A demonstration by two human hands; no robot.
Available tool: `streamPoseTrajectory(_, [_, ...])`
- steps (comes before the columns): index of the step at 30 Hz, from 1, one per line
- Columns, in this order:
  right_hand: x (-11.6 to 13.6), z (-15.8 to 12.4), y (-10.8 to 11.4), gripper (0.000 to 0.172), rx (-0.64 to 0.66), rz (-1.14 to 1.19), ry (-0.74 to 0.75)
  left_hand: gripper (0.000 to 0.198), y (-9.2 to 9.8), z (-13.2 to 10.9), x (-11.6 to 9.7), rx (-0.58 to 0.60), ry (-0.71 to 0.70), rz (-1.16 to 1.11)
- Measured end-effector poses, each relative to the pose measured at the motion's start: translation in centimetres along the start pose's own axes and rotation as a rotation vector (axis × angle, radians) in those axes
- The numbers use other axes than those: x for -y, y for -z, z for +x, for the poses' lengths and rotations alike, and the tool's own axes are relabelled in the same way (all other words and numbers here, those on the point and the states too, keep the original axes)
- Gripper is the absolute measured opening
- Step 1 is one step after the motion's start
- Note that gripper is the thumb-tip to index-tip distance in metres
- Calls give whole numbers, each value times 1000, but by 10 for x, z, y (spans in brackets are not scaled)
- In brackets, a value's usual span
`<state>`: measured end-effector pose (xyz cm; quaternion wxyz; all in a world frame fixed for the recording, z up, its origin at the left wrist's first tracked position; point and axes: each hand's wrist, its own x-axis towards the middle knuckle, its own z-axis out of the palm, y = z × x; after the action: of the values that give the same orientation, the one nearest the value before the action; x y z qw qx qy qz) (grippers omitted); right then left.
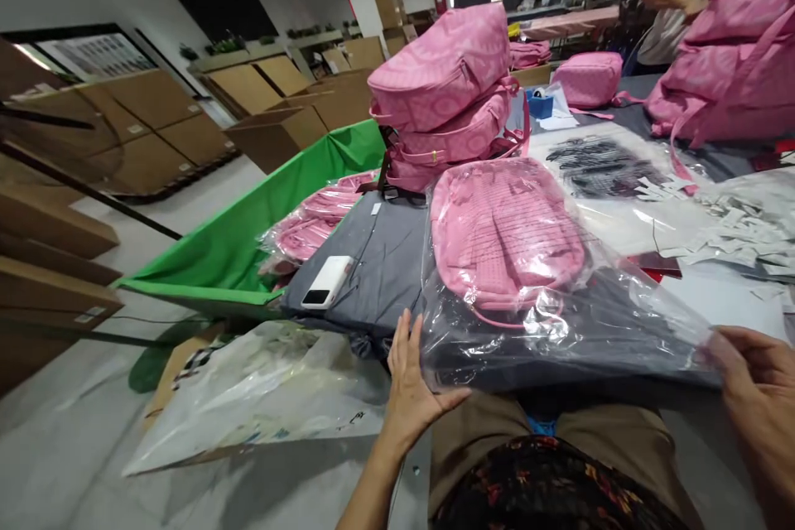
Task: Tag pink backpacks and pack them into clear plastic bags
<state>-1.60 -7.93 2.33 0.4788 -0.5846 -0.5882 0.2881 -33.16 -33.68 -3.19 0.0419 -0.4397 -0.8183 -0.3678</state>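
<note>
A pink backpack [506,240] lies flat inside a clear plastic bag [646,331] at the table's front edge. Its straps show through the film. My right hand [754,385] pinches the bag's right corner and pulls the film out to the side. Beside the bag's lower left corner is my left hand [413,381], with thumb and fingers spread. It rests against the film's edge; whether it presses on the plastic I cannot tell. Behind the bagged backpack stands a stack of pink backpacks [444,91].
A white power bank [328,281] lies on the dark table cover [391,257]. Left of it is a green fabric bin [217,244] with bagged pink items. White tags [739,219] and more pink bags [733,58] lie right. Another person [676,0] stands at the back right.
</note>
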Motion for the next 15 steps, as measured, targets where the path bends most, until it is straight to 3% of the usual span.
streamPoseTrajectory(4, [-3,-2,7,63,112,-48,-34,64,-26,9,7,-298,379,-262])
streamPoseTrajectory(7, [-20,-6,16,64,104,-166,63,62,-31,10,21,-437,581,-318])
streamPoseTrajectory(12, [-65,-4,20,60,211,-269,314,65,-17,-31,27,-297,701,-280])
streamPoseTrajectory(15, [-86,-1,20,55,207,-291,391,68,-13,-60,29,-270,772,-240])
